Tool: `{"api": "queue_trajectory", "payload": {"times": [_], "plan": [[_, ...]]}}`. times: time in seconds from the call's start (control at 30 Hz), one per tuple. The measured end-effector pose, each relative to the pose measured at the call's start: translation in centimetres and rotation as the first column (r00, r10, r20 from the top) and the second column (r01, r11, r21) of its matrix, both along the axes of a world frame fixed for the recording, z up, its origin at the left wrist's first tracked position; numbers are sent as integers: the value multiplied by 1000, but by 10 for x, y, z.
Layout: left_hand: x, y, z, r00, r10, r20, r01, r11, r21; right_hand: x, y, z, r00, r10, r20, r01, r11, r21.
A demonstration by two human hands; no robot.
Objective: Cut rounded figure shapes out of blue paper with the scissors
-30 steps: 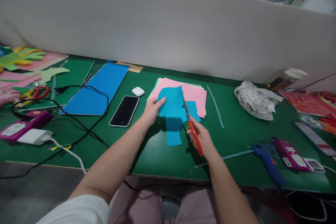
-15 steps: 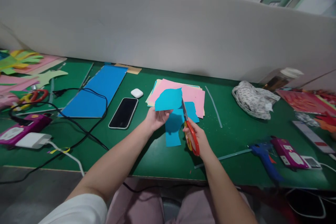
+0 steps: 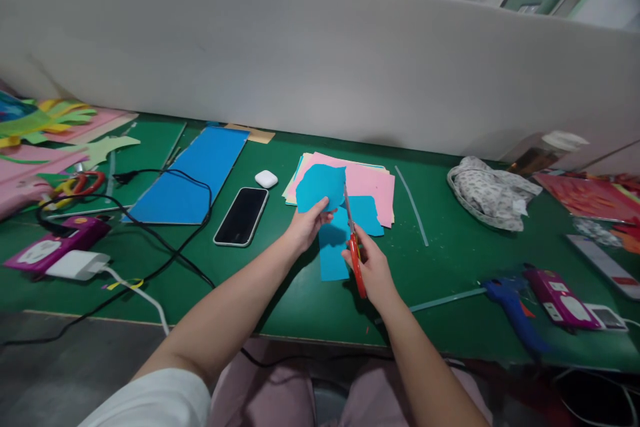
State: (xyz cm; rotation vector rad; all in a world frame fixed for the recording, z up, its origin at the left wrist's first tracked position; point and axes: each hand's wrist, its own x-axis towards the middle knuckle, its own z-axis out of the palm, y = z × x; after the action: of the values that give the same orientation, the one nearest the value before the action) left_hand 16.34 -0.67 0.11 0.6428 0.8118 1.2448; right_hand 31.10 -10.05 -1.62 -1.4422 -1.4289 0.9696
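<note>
My left hand (image 3: pixel 311 221) pinches a rounded piece of blue paper (image 3: pixel 320 187) by its lower edge, thumb on top. My right hand (image 3: pixel 370 260) grips red-and-yellow scissors (image 3: pixel 356 260), their blades pointing up along the right edge of that paper. Whether the blades touch the paper is hard to make out. Underneath, on the table, lie blue paper offcuts (image 3: pixel 334 260), and beyond them a stack of pink and other coloured paper (image 3: pixel 373 187).
On the green table (image 3: pixel 300 310), left of my hands, are a phone (image 3: pixel 241 217), a white earbud case (image 3: pixel 266 179), a blue board (image 3: pixel 193 173) and a black cable. To the right sit a blue glue gun (image 3: pixel 515 317), a purple power strip (image 3: pixel 563 299) and a cloth-lined basket (image 3: pixel 493 193).
The scissors have turned more upright, and their handles look closed together. My left thumb now lies over the paper, which has turned slightly. The whole view has shifted a little.
</note>
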Motion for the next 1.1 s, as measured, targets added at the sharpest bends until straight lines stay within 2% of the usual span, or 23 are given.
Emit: {"api": "queue_trajectory", "payload": {"times": [0.1,0.2,0.37,0.5,0.63,0.8,1.1], "plan": [[0,-2,5,996,57,-61,-54,997,55,1,-2,2,998,38,-50,-41,997,-62],[-2,-7,9,988,62,-140,-46,992,113,3,-3,3,996,67,-61,-70,995,-64],[-3,-16,13,963,-4,-269,55,981,183,6,-1,-2,988,97,-123,-98,995,-2],[-3,-18,11,926,-66,-372,161,960,229,8,1,-3,982,109,-152,-96,991,91],[-3,-17,7,917,-106,-384,205,952,227,12,3,-5,970,155,-189,-131,982,132],[-4,-17,9,918,-114,-380,207,954,215,14,1,-7,973,167,-161,-150,983,109],[-5,-19,14,915,-166,-368,251,948,196,10,0,1,969,100,-224,-91,994,53]]}}
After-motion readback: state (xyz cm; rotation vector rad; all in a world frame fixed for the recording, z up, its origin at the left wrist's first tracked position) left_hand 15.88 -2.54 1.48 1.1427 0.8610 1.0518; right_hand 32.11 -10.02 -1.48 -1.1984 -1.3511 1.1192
